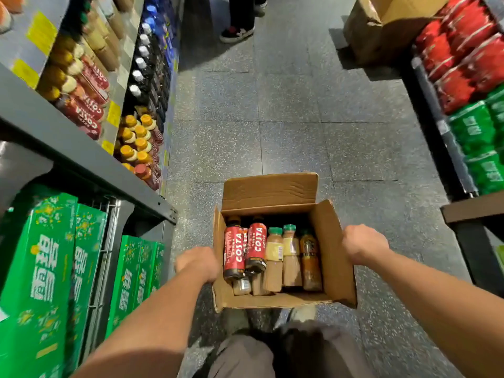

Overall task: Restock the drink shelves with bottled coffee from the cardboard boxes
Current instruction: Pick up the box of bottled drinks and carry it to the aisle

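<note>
An open cardboard box [334, 255] is held above the aisle floor in front of me. My left hand [200, 263] grips its left wall and my right hand [364, 242] grips its right flap. Inside lie two red Costa coffee bottles [245, 251], pale coffee bottles with green caps [282, 257] and a brown bottle [309, 257]. The drink shelves [68, 137] stand on my left, with red Costa bottles [87, 105] and orange-capped bottles [139, 140] lined up on them.
Green drink cartons [49, 268] fill a wire cage at lower left. Red and green shrink-wrapped packs [469, 85] line the right shelf. A second cardboard box [381, 25] sits on the floor at far right. Another person's shoe [236, 33] stands up the aisle.
</note>
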`<state>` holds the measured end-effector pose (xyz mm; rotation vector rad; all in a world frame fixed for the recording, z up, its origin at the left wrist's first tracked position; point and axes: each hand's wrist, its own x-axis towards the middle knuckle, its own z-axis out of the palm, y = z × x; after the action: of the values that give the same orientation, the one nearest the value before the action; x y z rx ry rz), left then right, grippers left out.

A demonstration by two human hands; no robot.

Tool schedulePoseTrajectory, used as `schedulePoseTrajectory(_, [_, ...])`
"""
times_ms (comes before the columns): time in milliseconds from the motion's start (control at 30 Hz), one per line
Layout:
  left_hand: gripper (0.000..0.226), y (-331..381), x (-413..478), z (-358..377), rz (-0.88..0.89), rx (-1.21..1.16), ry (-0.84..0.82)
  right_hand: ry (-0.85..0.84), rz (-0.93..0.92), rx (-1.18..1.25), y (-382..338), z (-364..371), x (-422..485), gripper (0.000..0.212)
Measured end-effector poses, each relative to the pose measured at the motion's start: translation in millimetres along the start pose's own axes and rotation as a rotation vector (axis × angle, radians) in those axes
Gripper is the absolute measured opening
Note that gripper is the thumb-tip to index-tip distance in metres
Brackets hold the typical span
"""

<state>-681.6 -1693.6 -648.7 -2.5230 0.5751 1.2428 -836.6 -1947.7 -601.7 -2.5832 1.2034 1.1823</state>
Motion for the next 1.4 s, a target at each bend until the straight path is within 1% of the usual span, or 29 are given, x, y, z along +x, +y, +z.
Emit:
schedulePoseTrajectory(167, [0.039, 20, 43, -65, -0.191, -0.161, 0.016, 0.039, -0.16, -0.085, -17, -81, 102, 0.031])
schedulePoseTrajectory(267, [0.039, 30, 60, -94, -0.277, -0.245, 0.01, 0.078, -0.268, -0.147, -35, -128, 155, 0.031])
schedulePoseTrajectory(467, [0.035, 24, 111, -138, -0.301, -0.476, -0.007, 0.152, -0.425, -0.336, -99, -234, 231, 0.029])
schedulePoseTrajectory(633, [0.034, 21, 152, -164, -0.426, -0.558, -0.008, 0.217, -0.529, -0.517, -165, -295, 270, 0.03])
schedulePoseTrajectory(700, [0.033, 23, 167, -169, -0.479, -0.588, 0.003, 0.231, -0.551, -0.554, -190, -308, 291, 0.03])
schedulePoseTrajectory(833, [0.03, 21, 189, -180, -0.627, -0.779, 0.024, 0.221, -0.614, -0.625, -234, -324, 332, 0.032])
schedulePoseTrajectory(900, [0.03, 21, 204, -184, -0.685, -0.805, -0.01, 0.222, -0.675, -0.65, -264, -332, 350, 0.033])
schedulePoseTrajectory(1000, [0.029, 21, 230, -183, -0.781, -0.923, -0.054, 0.195, -0.763, -0.651, -312, -338, 374, 0.033])
schedulePoseTrajectory(1100, [0.032, 23, 253, -178, -0.806, -0.989, -0.09, 0.18, -0.801, -0.695, -347, -335, 399, 0.035])
schedulePoseTrajectory(1200, [0.038, 26, 272, -172, -0.851, -1.091, -0.074, 0.174, -0.838, -0.736, -378, -327, 416, 0.035])
schedulePoseTrajectory(1300, [0.037, 25, 291, -168, -0.914, -1.151, -0.1, 0.182, -0.875, -0.767, -409, -319, 431, 0.035])
schedulePoseTrajectory(1400, [0.038, 31, 309, -158, -0.949, -1.186, -0.116, 0.152, -0.962, -0.815, -431, -308, 445, 0.034])
